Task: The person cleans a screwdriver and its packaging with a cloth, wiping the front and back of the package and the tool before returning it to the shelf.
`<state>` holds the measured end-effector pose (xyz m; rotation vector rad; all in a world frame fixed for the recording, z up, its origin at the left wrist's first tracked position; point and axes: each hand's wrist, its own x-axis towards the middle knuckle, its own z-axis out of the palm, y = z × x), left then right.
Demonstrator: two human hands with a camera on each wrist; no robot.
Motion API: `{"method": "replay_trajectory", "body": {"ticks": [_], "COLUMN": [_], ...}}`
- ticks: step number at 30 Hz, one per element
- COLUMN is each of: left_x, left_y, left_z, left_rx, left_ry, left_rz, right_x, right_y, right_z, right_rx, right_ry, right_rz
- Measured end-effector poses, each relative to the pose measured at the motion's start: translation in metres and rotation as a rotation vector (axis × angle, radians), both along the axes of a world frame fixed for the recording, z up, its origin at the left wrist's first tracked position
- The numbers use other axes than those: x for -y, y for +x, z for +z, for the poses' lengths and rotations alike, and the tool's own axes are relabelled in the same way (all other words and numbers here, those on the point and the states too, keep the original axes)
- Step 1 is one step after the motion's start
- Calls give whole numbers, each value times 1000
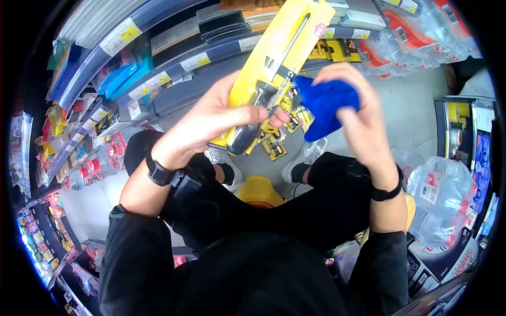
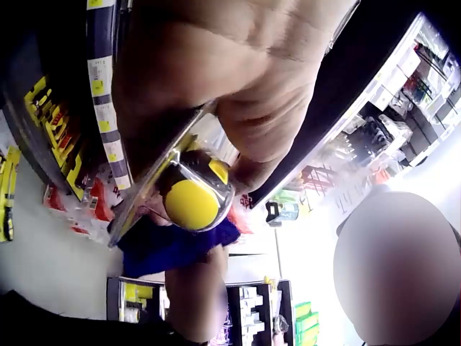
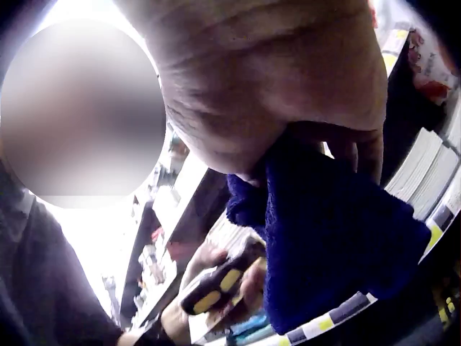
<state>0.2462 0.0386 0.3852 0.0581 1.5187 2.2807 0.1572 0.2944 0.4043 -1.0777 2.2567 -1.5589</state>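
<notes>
A yellow card package [image 1: 249,79] holding a black-handled screwdriver [image 1: 247,136] is gripped by the left hand [image 1: 211,118], its thumb across the clear plastic. The handle's yellow end [image 2: 192,205] faces the camera in the left wrist view. Beside the package, on its right, the right hand [image 1: 363,118] grips a bunched blue cloth [image 1: 328,105]. In the right wrist view the cloth [image 3: 324,245] hangs from the fingers and hides part of them. The cloth's left edge is close to the package; whether they touch I cannot tell.
Several yellow-and-black packages [image 1: 275,145] lie on the floor between the shoes. A yellow stool [image 1: 259,190] stands between the legs. Shelves with price labels [image 1: 195,61] run ahead and left. Large water bottles [image 1: 440,195] stand at the right, more at the left and upper right.
</notes>
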Motion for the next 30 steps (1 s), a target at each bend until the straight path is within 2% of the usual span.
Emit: {"method": "replay_trajectory", "body": {"ticks": [1,3,5,7,8,10,14,17,20,23,24,25,27,29,30], "left_x": [-3,-10,-15,-20,-23,-24,-19,-16,-18,-16,-18,-19,-20,-21,-22], "left_y": [1,4,5,7,7,8,10,11,10,5,3,1,-1,3,3], "left_z": [-4,-3,-4,-9,-13,-18,-12,-6,-15,-5,-6,-7,-8,-20,-13], "left_rx": [2,17,-18,-60,-90,-116,-111,-43,-124,-26,-14,19,85,-2,32], "left_ry": [24,55,21,9,21,35,-91,-152,-142,-70,-59,5,135,-23,-22], "left_rz": [-19,-23,-53,-25,-1,39,59,11,36,21,79,71,56,28,-8], "right_x": [-2,-5,-8,0,2,9,9,7,10,6,5,2,0,-3,-2], "right_y": [6,-3,-5,-4,-3,15,29,30,27,17,16,18,14,4,-5], "right_z": [6,2,3,-9,-12,-14,-16,-18,-23,-11,-6,3,11,10,4], "right_rx": [222,311,294,46,-172,-97,110,102,28,209,312,532,514,312,100], "right_ry": [-88,-259,-216,-161,-51,-79,-118,-69,-72,-105,-92,-136,-327,-395,-385], "right_rz": [-171,-350,-314,-236,-163,-70,42,69,35,109,96,40,-146,-307,-330]}}
